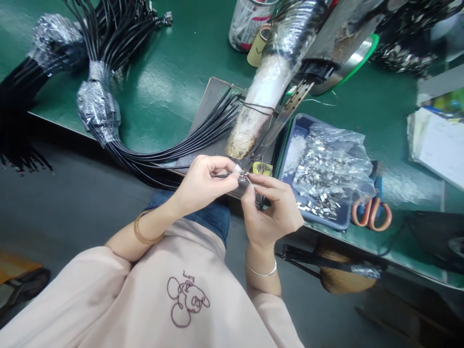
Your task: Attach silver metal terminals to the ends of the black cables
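Observation:
My left hand (212, 181) pinches the end of a black cable (222, 176) between thumb and forefinger. Close against it, my right hand (270, 203) is closed on a small metal part (248, 179) at the cable's tip; fingertips cover most of it. More black cables (203, 135) fan across a dark board (205, 104) behind my hands. Just beyond the fingertips is the scorched lower end of a white-wrapped tube (250, 113), with a slotted metal bar (282, 118) beside it. A blue tray (286, 166) of small shiny metal pieces (321, 179) stands right of my right hand.
Orange-handled scissors (371, 212) lie right of the tray. Plastic-wrapped cable bundles (97, 108) rest along the left of the green table (159, 87). A clear tub (250, 24) and a tape roll (259, 46) stand at the back. Papers (438, 140) lie far right.

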`<move>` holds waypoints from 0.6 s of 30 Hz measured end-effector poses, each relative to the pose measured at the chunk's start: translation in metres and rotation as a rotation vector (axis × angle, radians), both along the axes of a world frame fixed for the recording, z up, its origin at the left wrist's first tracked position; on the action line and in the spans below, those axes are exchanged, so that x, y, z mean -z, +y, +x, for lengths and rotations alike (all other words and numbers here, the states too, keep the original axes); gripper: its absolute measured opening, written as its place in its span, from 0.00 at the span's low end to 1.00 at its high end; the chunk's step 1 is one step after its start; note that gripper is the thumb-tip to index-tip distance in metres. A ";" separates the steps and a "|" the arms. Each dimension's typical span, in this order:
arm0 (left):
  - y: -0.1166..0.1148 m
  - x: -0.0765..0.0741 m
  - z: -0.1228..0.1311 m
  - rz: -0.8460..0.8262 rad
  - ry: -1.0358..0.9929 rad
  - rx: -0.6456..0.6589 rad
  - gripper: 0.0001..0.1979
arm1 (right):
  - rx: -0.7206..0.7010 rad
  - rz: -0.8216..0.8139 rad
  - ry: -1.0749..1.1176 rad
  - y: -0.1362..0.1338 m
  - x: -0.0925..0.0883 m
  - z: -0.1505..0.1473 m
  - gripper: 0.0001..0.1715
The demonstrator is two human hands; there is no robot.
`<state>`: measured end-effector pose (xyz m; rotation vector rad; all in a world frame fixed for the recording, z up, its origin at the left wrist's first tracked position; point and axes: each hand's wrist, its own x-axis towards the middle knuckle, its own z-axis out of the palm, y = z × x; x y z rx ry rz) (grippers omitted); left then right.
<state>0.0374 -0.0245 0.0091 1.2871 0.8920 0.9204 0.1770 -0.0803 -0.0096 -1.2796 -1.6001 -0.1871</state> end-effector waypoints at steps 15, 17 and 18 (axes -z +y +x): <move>-0.002 -0.008 0.000 0.025 0.010 -0.022 0.05 | 0.034 -0.001 -0.046 -0.001 -0.006 -0.003 0.10; -0.001 -0.006 -0.001 -0.001 -0.010 -0.002 0.05 | 0.019 0.004 -0.060 -0.002 -0.005 -0.002 0.10; 0.000 -0.005 -0.002 -0.019 -0.015 0.012 0.06 | 0.013 0.002 -0.068 -0.002 -0.004 -0.002 0.11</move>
